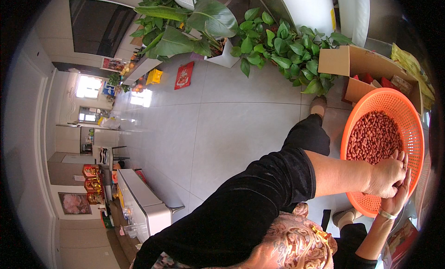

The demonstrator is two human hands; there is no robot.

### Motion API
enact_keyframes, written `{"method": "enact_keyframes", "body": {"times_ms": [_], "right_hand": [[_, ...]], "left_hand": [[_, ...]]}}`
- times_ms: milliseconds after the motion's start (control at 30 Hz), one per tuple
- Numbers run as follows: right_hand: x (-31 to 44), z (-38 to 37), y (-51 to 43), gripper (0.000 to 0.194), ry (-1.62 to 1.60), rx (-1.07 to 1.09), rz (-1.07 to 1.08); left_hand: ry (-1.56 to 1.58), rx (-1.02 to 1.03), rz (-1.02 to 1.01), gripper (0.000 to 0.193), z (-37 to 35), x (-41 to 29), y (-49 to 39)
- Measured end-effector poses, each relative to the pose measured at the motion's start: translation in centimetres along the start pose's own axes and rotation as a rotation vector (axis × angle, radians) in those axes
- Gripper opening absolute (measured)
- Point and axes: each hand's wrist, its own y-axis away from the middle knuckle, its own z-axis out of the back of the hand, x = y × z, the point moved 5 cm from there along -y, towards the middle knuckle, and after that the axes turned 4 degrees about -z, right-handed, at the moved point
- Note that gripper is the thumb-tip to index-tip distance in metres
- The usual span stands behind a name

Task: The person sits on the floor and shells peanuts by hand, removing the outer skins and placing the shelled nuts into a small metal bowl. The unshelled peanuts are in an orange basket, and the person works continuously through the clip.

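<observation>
Red-skinned peanuts (pixel 374 137) lie heaped in the bottom of an orange perforated plastic basket (pixel 412 130) at the right. Over its near part, my left hand (pixel 386 177) reaches in from the left, its back towards me and its fingers curled. Close against it is my right hand (pixel 398 196), partly underneath, with a light band (pixel 387 214) around the wrist. The hands touch each other. Whatever may lie between the fingers and the palm is hidden.
An open cardboard box (pixel 333 60) with red packets stands beyond the basket. Leafy potted plants (pixel 281 48) line the far side. My shoes (pixel 318 105) are on the grey tiled floor (pixel 236 130). A white table (pixel 146 203) stands to the left.
</observation>
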Motion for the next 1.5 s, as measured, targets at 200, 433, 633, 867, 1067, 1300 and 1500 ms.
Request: {"method": "enact_keyframes", "body": {"times_ms": [200,433,633,867,1067,1300,1500], "right_hand": [[1.4,1.6,-1.4,0.047,0.004,0.052,0.008],[2.9,3.3,-2.7,0.044,-0.052,0.015,0.077],[1.7,0.5,-0.4,0.046,0.007,-0.017,0.081],[0.8,0.3,0.2,0.047,0.033,-0.052,0.056],[1.5,1.8,-1.0,0.045,0.024,-0.016,0.036],[3.7,5.9,-4.8,0.043,-0.049,0.221,-0.009],[2.5,1.7,-2.2,0.046,0.057,1.033,-0.153]], "left_hand": [[0.368,-0.169,0.245,0.010,1.0,0.7,-0.4],[0.816,-0.314,0.424,0.014,1.8,2.0,-0.8],[0.245,-0.031,0.269,0.017,0.9,0.8,-0.1],[0.129,0.154,0.264,0.012,0.2,0.7,0.0],[0.205,-0.099,0.286,0.015,-0.2,1.2,0.2],[0.834,-0.303,0.470,0.010,1.4,2.4,-1.1],[0.370,-0.124,0.270,0.016,1.9,1.2,0.1]]}}
